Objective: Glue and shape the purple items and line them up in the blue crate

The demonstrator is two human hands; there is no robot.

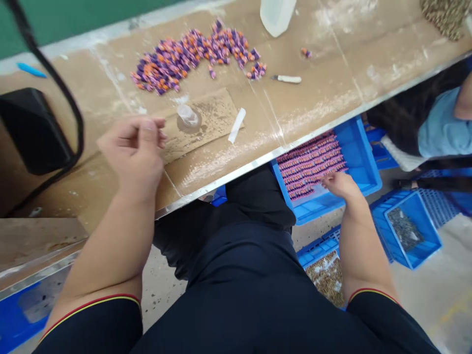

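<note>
My left hand (pixel 137 150) is over the worktable, left of a piece of cardboard (pixel 217 105). Its fingers are curled against the thumb, and whatever they hold, if anything, cannot be made out. A small clear cup (pixel 187 116) stands on the cardboard, with a white strip (pixel 237 125) at its right edge. My right hand (pixel 342 185) reaches over a blue crate (pixel 363 157), fingertips pinched at the end of neat rows of small purple, pink and orange pieces (pixel 308 162). Anything between those fingertips is too small to name. Similar pieces lie in a loose pile (pixel 173 59) farther back.
A white-handled knife (pixel 289 79) lies right of the pile, below a whitish container (pixel 276 17). A black cable (pixel 75 108) and dark box (pixel 35 130) occupy the left. Blue bins (pixel 424 246) stand on the floor. Another person's arm (pixel 463 101) shows at right.
</note>
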